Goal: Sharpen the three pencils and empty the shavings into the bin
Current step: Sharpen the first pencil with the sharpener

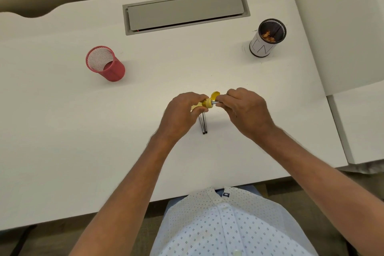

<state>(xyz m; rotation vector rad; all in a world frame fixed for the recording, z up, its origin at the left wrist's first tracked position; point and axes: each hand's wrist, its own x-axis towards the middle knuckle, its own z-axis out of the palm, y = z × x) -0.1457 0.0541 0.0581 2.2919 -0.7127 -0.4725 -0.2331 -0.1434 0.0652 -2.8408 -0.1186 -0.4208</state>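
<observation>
My left hand (180, 112) grips a small yellow sharpener (207, 103) with its round lid flipped open at the top. My right hand (243, 108) pinches a pencil (216, 102) whose tip is pushed into the sharpener; most of that pencil is hidden inside my fingers. Two dark pencils (204, 124) lie side by side on the white desk just below my left hand, their upper ends covered by it. The bin (264, 44), a black mesh cup wrapped in white paper, stands at the far right with brown shavings inside.
A red mesh cup (108, 64) stands at the left of the desk (62, 131). A grey cable hatch (185, 11) is set into the desk's far middle. A second white surface (361, 120) adjoins on the right.
</observation>
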